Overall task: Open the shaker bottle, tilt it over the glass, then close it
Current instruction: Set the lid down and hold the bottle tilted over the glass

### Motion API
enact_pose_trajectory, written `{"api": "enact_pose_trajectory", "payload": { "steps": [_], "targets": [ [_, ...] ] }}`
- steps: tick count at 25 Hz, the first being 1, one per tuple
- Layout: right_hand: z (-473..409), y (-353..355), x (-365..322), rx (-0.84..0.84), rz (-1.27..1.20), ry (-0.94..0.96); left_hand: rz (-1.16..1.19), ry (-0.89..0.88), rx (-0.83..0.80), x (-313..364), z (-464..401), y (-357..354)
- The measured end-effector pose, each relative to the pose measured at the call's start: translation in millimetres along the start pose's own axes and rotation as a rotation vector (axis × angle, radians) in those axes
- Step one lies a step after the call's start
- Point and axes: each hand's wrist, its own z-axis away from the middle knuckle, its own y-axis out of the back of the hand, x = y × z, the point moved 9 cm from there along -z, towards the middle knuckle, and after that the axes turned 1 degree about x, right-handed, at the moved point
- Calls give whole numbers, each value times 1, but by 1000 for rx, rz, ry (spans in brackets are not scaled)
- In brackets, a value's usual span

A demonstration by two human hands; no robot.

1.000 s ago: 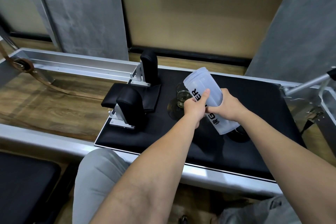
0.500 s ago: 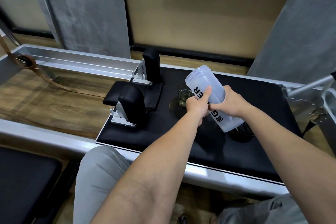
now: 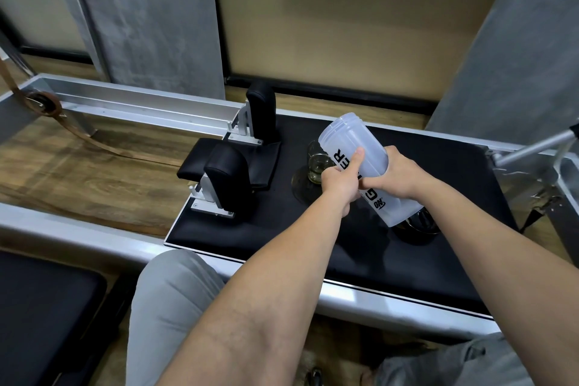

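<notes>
Both hands clasp the lidless shaker bottle [image 3: 357,163] (translucent, black lettering): left hand [image 3: 341,180] on its near side, right hand [image 3: 399,174] wrapping its far side. Beyond the grip, its open mouth tilts over the glass [image 3: 316,166] on the black pad [image 3: 438,247].

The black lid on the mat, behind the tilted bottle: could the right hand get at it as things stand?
Probably not at once. The right hand is wrapped around the shaker bottle, as is the left hand. The lid lies close, just under the bottle's base, with the mat around it bare, so a freed hand should reach.
</notes>
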Motion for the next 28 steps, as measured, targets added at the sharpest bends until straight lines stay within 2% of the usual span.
{"api": "enact_pose_trajectory", "payload": {
  "steps": [28],
  "targets": [
    [-1,3,-2,-25,36,-16,19,10,-6,2,3,-2]
  ]
}}
